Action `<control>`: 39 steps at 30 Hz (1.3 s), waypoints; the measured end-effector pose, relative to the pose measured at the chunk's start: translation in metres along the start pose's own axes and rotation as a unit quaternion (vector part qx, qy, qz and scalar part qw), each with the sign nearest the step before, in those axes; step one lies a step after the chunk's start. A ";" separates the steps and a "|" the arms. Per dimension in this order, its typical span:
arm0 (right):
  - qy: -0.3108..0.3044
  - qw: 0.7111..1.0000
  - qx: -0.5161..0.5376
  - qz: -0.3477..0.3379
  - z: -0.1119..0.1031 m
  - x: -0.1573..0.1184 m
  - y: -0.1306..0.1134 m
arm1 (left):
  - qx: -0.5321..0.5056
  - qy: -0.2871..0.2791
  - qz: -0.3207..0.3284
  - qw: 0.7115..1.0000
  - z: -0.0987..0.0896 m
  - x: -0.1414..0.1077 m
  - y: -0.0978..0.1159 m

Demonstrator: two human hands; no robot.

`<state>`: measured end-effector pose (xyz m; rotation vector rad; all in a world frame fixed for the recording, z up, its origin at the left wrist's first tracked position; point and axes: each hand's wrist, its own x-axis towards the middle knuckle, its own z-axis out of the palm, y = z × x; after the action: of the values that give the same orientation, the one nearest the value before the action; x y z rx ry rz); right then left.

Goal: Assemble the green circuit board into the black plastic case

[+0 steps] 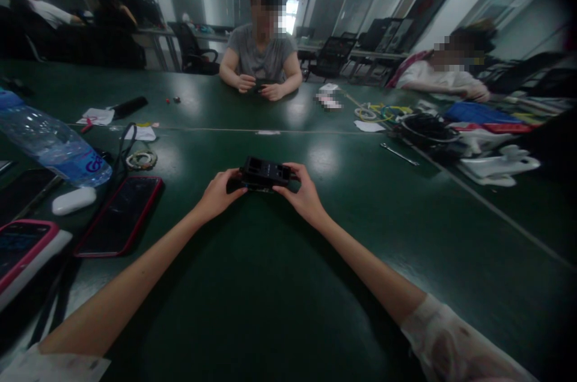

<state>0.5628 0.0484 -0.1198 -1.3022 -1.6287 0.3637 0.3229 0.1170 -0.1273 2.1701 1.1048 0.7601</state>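
Note:
Between my two hands is a small black box-shaped device (pixel 265 173) with square recesses in its upper face; its exact kind does not show. My left hand (pixel 222 191) grips its left end, thumb at the near edge and fingers behind. At the opposite end, my right hand (pixel 304 191) pinches it the same way. The device is close above or resting on the dark green table (pixel 252 286); I cannot tell which. Some fingertips are hidden behind it.
Left of my arms lie a red-edged phone (pixel 119 217), a white earbud case (pixel 74 200) and a tilted water bottle (pixel 54 145). A wrench (pixel 399 154), bundled cables (pixel 424 130) and white plastic parts (pixel 496 163) lie right. Across the table, a person (pixel 261 54) holds a dark object.

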 end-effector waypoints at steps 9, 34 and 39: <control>0.049 0.998 -0.013 -0.048 0.000 -0.001 -0.006 | 0.002 0.003 0.009 1.000 0.000 0.001 -0.002; 0.223 0.960 -0.060 0.156 -0.003 -0.003 0.042 | -0.016 -0.022 -0.011 1.000 -0.005 -0.004 0.006; 0.209 0.961 -0.086 0.163 -0.003 -0.002 0.037 | -0.008 -0.018 -0.007 1.000 -0.004 -0.003 0.004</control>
<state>0.5865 0.0596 -0.1466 -1.6576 -1.1107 0.1293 0.3208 0.1134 -0.1221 2.1519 1.0906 0.7192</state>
